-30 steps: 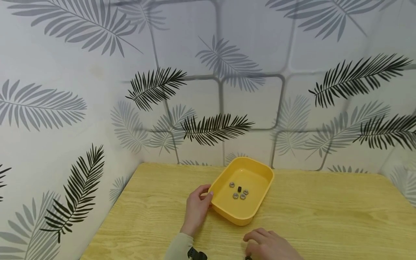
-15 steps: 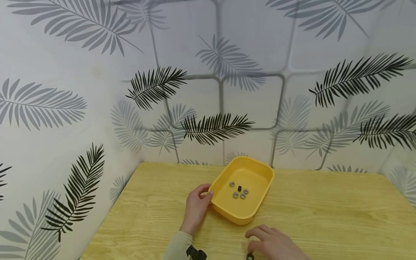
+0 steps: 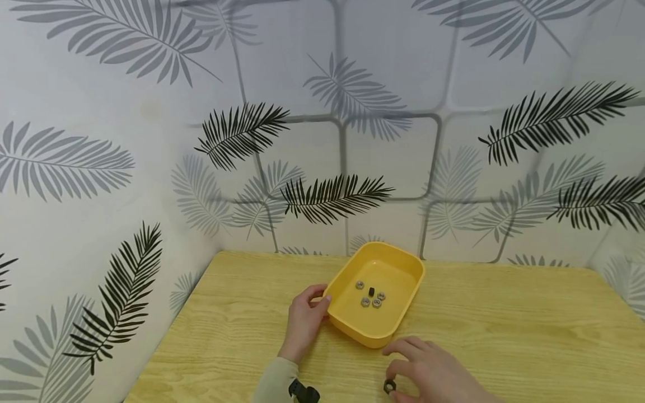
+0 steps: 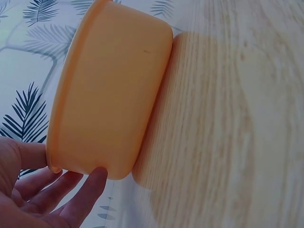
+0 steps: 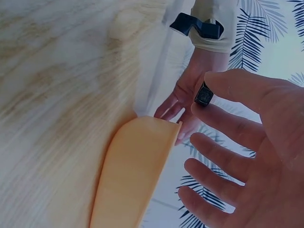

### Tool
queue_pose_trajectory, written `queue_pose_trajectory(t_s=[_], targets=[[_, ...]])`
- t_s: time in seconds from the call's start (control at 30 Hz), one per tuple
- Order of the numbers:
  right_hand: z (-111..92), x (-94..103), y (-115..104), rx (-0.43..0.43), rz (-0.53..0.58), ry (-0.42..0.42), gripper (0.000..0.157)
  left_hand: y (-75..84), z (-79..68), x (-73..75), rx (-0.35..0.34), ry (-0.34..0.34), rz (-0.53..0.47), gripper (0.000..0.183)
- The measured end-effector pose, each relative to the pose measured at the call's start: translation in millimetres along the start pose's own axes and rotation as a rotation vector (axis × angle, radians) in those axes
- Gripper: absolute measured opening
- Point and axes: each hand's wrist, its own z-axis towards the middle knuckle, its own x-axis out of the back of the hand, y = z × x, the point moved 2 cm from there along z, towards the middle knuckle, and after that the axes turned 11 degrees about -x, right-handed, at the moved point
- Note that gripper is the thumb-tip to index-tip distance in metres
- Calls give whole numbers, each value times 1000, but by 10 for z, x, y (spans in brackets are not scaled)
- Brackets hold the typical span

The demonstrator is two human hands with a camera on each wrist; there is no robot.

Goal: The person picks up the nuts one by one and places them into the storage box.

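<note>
My left hand (image 3: 304, 323) grips the near-left corner of a yellow plastic tray (image 3: 374, 336), thumb at the rim and fingers against the outer wall. The left wrist view shows the fingertips on the tray's side (image 4: 109, 90). Inside the tray lie several silver hex nuts (image 3: 377, 303) and one small black piece (image 3: 371, 291). My right hand (image 3: 428, 369) is below the tray's near edge. It pinches a black hex nut (image 5: 204, 95) between thumb and index finger, the other fingers spread apart.
The tray stands on a light wood-grain table (image 3: 504, 324). Behind it hangs a pale covering (image 3: 388, 157) printed with grey and black leaves. A black strap (image 3: 304, 392) is on the left wrist.
My right hand has shifted a little to the right, and the black nut it pinches has come more fully into view. My left hand and the tray stay in place.
</note>
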Motion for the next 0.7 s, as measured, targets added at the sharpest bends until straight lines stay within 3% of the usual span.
queue_pose_trajectory(t_s=[0.17, 0.5, 0.7], targets=[[-18, 79, -25, 6, -39, 92, 7, -4, -9, 2, -2, -4, 0, 32], [-28, 169, -47, 11, -74, 180, 11, 4, -27, 3, -15, 0, 12, 32], [-2, 260, -29, -37, -73, 216, 13, 1, -18, 2, -13, -4, 8, 32]])
